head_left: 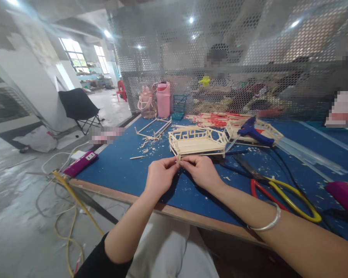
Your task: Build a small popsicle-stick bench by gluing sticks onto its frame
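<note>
two bare forearms reach over the near edge of a blue tabletop point(110, 166), seen from the wearer's own viewpoint. the left forearm slants up and to the right, a black sleeve point(110, 255) gathered by the elbow; the right forearm comes in from the right and slants up to the left, a silver bangle point(268, 221) around it. the hands meet in front of the wearer, backs upward, thumbs and forefingers drawn together. the left hand point(161, 173) and the right hand point(202, 170) both pinch a small wooden piece point(178, 159), which stands roughly upright between their fingertips, its long axis up and down.

the piece is at the near left corner of a little stick-built model point(198, 145), like a tiny railed bench; whether the two are joined cannot be told. the model sits between the tabletop's near and far edges, its long axis running left to right, its railed back toward the far edge and its low side toward the wearer.

toward the far left corner lies an open stick frame point(154, 128), with wood shavings point(151, 148) beside it. red-tipped sticks point(217, 117) are heaped along the far edge. right of the model, a blue glue gun point(256, 133) rests on a second stick model point(274, 131). nearer the near edge, a cutting tool's red and yellow handles point(303, 200) lie beyond the right forearm.
</note>
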`<state>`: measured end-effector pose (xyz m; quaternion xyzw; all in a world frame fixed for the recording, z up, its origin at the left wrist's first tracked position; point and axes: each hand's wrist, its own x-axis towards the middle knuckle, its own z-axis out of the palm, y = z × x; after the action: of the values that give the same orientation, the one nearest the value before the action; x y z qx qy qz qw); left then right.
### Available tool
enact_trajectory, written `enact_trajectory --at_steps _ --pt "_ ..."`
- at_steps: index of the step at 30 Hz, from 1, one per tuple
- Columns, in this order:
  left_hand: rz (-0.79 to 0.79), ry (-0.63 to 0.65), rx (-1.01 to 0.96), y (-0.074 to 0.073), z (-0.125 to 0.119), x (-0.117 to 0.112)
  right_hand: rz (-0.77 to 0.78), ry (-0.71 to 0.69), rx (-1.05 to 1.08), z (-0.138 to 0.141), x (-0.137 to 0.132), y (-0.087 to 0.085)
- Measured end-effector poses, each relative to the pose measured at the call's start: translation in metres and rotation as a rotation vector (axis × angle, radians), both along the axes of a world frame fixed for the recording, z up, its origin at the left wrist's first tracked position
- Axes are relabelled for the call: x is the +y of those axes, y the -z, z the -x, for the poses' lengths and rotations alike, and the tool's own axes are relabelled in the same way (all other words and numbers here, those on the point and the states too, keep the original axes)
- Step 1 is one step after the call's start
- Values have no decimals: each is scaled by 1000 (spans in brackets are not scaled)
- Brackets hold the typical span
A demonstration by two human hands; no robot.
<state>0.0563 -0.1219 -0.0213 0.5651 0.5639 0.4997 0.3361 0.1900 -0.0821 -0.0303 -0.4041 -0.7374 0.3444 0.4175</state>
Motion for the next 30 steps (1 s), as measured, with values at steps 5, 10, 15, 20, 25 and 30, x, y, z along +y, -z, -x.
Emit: enact_trajectory --at_steps 5,10,15,20,25,30 --pt "-60 16 56 3 2 0 -67 -18 -74 -3 0 -1" --pt "-75 -18 -38 10 1 4 -67 -44 -68 -2 0 -3" --pt "-74 -145 98 5 -5 0 -46 -18 -54 -2 0 -4" --pt "-139 -221 301 2 -12 -7 -29 -6 -56 -2 1 -5" --pt "-168 -217 427 -2 -14 -8 -39 15 -64 -3 2 -4" --pt "-125 -166 298 -1 -1 8 -55 16 -69 -4 4 -5"
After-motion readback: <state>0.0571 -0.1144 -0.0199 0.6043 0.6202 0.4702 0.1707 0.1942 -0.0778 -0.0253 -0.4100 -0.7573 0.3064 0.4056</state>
